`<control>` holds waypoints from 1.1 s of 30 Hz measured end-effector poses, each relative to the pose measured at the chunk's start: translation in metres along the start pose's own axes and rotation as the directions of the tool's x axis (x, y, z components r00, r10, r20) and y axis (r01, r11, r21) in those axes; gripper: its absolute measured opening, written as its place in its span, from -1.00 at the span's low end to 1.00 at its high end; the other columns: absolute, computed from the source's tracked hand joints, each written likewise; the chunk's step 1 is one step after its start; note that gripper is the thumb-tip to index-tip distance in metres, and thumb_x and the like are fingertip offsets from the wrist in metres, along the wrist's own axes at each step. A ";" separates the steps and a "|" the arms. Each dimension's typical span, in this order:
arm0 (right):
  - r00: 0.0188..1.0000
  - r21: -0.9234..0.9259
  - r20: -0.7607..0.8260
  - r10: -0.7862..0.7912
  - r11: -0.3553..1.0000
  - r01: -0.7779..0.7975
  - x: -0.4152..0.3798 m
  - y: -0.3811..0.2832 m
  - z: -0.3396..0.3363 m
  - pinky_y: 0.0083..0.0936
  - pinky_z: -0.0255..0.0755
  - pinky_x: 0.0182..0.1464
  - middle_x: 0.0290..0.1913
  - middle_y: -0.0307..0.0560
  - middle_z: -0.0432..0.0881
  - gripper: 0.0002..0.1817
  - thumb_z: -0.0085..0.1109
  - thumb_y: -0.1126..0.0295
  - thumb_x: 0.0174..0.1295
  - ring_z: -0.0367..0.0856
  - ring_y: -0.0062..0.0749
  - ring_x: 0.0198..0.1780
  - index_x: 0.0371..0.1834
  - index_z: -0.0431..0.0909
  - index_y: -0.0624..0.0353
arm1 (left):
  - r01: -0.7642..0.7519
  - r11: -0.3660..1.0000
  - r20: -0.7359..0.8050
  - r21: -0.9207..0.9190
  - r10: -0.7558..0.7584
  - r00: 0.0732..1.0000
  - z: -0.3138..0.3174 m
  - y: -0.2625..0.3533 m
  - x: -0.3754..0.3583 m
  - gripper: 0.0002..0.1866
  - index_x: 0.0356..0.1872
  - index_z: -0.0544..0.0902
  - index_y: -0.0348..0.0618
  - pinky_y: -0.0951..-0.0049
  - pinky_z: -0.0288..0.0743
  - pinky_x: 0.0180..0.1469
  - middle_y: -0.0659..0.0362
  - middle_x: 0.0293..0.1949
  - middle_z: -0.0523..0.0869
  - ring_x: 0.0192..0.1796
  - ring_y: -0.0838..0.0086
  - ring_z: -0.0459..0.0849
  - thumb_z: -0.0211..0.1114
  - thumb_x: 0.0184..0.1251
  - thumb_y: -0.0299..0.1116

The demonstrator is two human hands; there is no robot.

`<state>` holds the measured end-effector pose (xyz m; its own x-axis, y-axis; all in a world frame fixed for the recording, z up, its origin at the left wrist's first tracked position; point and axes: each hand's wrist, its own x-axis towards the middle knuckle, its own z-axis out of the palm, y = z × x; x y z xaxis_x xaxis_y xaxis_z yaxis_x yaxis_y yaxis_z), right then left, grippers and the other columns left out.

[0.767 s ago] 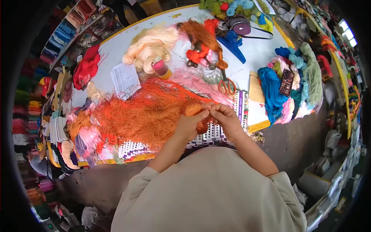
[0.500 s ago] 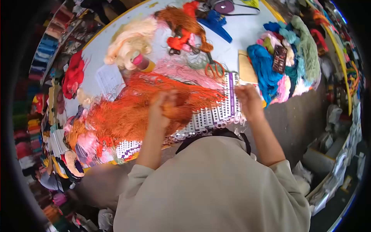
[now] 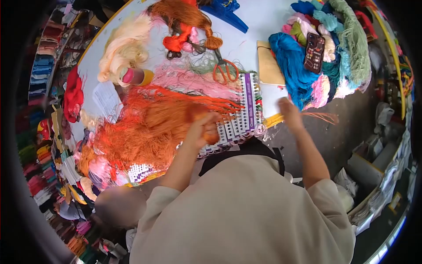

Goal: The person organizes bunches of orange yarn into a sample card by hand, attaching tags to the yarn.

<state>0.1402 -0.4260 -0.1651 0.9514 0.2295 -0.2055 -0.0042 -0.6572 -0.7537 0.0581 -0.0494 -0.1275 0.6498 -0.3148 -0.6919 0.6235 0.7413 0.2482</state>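
Observation:
My left hand (image 3: 204, 127) is closed around a bundle of orange-brown thread (image 3: 169, 114), whose loose mass spreads leftward over the table. My right hand (image 3: 290, 113) is closed past the table's front edge. A few thin orange strands (image 3: 323, 116) trail out to the right from it; its fingertips are blurred. Between the hands lie overlapping white thread cards (image 3: 233, 127) with punched holes, the end one bearing a purple strip (image 3: 249, 99). Orange threads reach across to their holes. Orange-handled scissors (image 3: 225, 72) rest just behind the cards.
At the right are a blue skein (image 3: 288, 61), other coloured skeins and a phone in a dark patterned case (image 3: 314, 53). A brown envelope (image 3: 269, 66) lies beside them. Cream thread (image 3: 125, 50), a thread cone (image 3: 136, 76) and a paper sheet (image 3: 107, 100) are at the left.
My left hand has moved right and slightly down with the orange thread. Orange strands now trail right of my right hand. The view has shifted, so the table items sit further up and left.

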 end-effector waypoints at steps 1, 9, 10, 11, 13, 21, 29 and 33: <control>0.996 0.121 0.080 0.044 0.991 -0.054 0.004 -0.024 0.031 -0.23 0.46 -0.26 -0.36 0.08 0.63 -0.84 0.10 0.37 0.33 0.64 -0.01 -0.31 -0.09 0.52 0.14 | 0.068 0.995 -0.037 0.076 -0.066 0.997 0.002 -0.016 0.023 -0.77 -0.03 0.63 -0.21 0.73 0.26 -0.55 0.17 -0.08 0.74 -0.56 0.77 0.36 0.21 0.42 -0.32; 0.911 -0.039 0.412 0.031 0.999 -0.016 0.029 -0.025 0.096 -0.16 0.48 -0.24 -0.34 0.03 0.66 -0.86 0.12 0.30 0.32 0.66 0.03 -0.28 -0.15 0.47 0.05 | 0.288 0.723 -0.433 0.628 0.018 0.901 0.022 -0.082 0.103 -0.76 -0.13 0.69 -0.25 0.52 0.39 -0.45 0.15 -0.27 0.75 -0.51 0.52 0.49 0.25 0.36 -0.29; 0.909 -0.012 0.417 0.008 1.000 -0.003 0.030 -0.024 0.095 -0.18 0.49 -0.25 -0.36 0.02 0.65 -0.87 0.11 0.31 0.32 0.66 0.00 -0.29 -0.15 0.47 0.05 | 0.269 0.715 -0.441 0.645 0.061 0.895 0.027 -0.083 0.103 -0.78 -0.15 0.68 -0.26 0.52 0.38 -0.47 0.18 -0.32 0.73 -0.54 0.52 0.49 0.25 0.35 -0.32; 0.907 -0.010 0.420 0.010 1.000 -0.006 0.031 -0.024 0.093 -0.18 0.49 -0.25 -0.36 0.02 0.65 -0.87 0.11 0.31 0.32 0.66 0.00 -0.29 -0.15 0.47 0.05 | 0.249 0.705 -0.446 0.664 0.106 0.889 0.033 -0.083 0.103 -0.81 -0.17 0.68 -0.26 0.51 0.37 -0.50 0.20 -0.37 0.71 -0.57 0.53 0.49 0.25 0.34 -0.35; 0.875 0.058 0.485 0.007 0.998 -0.040 0.034 -0.023 0.091 -0.23 0.48 -0.25 -0.38 -0.01 0.63 -0.88 0.10 0.33 0.31 0.65 -0.06 -0.30 -0.16 0.45 0.05 | 0.219 0.740 -0.444 0.636 0.119 0.888 0.038 -0.085 0.106 -0.83 -0.20 0.68 -0.26 0.51 0.35 -0.52 0.21 -0.40 0.69 -0.59 0.53 0.48 0.25 0.32 -0.38; 0.848 0.166 0.530 -0.019 0.983 -0.081 0.043 -0.015 0.093 -0.31 0.44 -0.26 -0.39 -0.09 0.58 -0.85 0.11 0.35 0.27 0.62 -0.20 -0.32 -0.16 0.39 0.08 | 0.211 0.778 -0.414 0.591 0.068 0.908 0.035 -0.085 0.119 -0.92 -0.34 0.64 -0.23 0.55 0.29 -0.58 0.22 -0.57 0.62 -0.63 0.57 0.47 0.26 0.27 -0.44; 0.820 0.264 0.572 0.027 0.940 -0.216 0.043 -0.007 0.096 -0.48 0.42 -0.33 -0.45 -0.20 0.54 -0.87 0.17 0.39 0.29 0.54 -0.52 -0.42 -0.24 0.44 0.17 | -0.038 0.698 -0.317 0.715 0.373 0.872 0.037 -0.079 0.106 -0.80 -0.45 0.66 -0.21 0.56 0.24 -0.58 0.28 -0.59 0.61 -0.62 0.61 0.45 0.30 0.33 -0.33; 0.793 0.263 0.604 0.077 0.921 -0.289 0.044 0.001 0.103 -0.45 0.46 -0.30 -0.43 -0.15 0.64 -0.78 0.24 0.27 0.26 0.62 -0.45 -0.37 -0.22 0.49 0.16 | -0.004 0.940 -0.277 0.342 0.105 0.955 0.030 -0.070 0.091 -0.80 -0.22 0.69 -0.24 0.60 0.23 -0.58 0.25 -0.56 0.61 -0.61 0.63 0.43 0.33 0.31 -0.30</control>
<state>0.1507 -0.3422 -0.2390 0.5682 0.5655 -0.5979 -0.3596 -0.4828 -0.7985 0.0866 -0.1474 -0.1875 0.5655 -0.0582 -0.8227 0.7318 0.4955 0.4680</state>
